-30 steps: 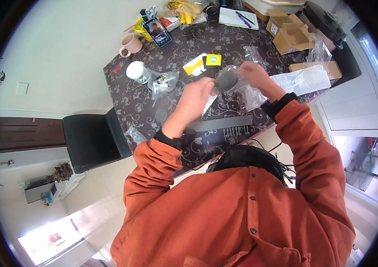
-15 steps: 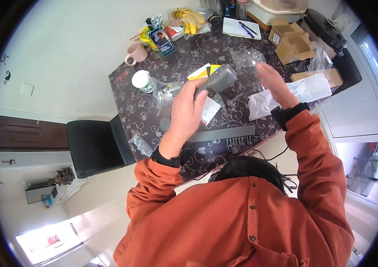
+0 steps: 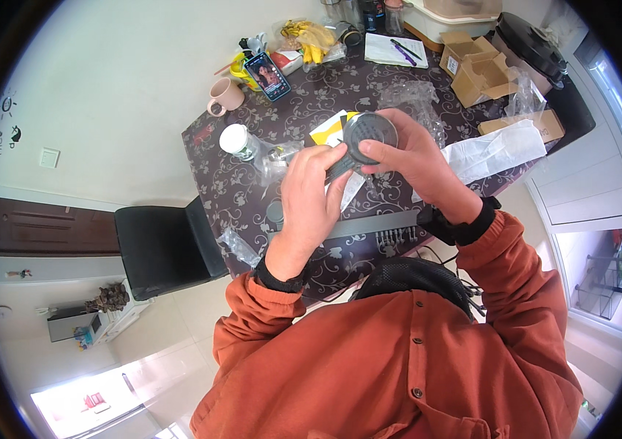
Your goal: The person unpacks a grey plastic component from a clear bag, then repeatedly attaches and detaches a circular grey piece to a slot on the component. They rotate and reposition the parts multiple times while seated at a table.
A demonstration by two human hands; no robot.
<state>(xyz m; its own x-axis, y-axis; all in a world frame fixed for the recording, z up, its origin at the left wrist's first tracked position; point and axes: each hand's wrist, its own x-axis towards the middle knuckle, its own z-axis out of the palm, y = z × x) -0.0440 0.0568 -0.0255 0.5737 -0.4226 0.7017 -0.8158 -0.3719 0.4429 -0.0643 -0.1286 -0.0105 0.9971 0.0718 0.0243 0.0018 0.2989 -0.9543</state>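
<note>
Over the table both hands hold a dark grey round-headed plastic piece (image 3: 371, 132), whose exact kind I cannot make out. My left hand (image 3: 309, 186) is closed on its narrower lower part. My right hand (image 3: 417, 157) grips the round disc, thumb on its face and fingers behind the rim. Below them lies a long grey bar (image 3: 369, 224) with a row of small hooks (image 3: 396, 235) at its right end. A small round grey disc (image 3: 275, 211) rests beside my left wrist. A yellow and white card (image 3: 328, 129) is partly hidden behind the piece.
On the patterned table (image 3: 245, 190) stand a white tub (image 3: 235, 139), a pink mug (image 3: 225, 96), a propped phone (image 3: 268, 76) and bananas (image 3: 309, 38). Opened cardboard boxes (image 3: 476, 69), white paper wrap (image 3: 497, 152) and clear plastic bags (image 3: 413, 95) lie at the right. A black chair (image 3: 168, 245) adjoins the left edge.
My right hand has come in from the right and taken hold of the disc. The round-headed piece has turned, its disc face now showing. My left hand has kept its grip.
</note>
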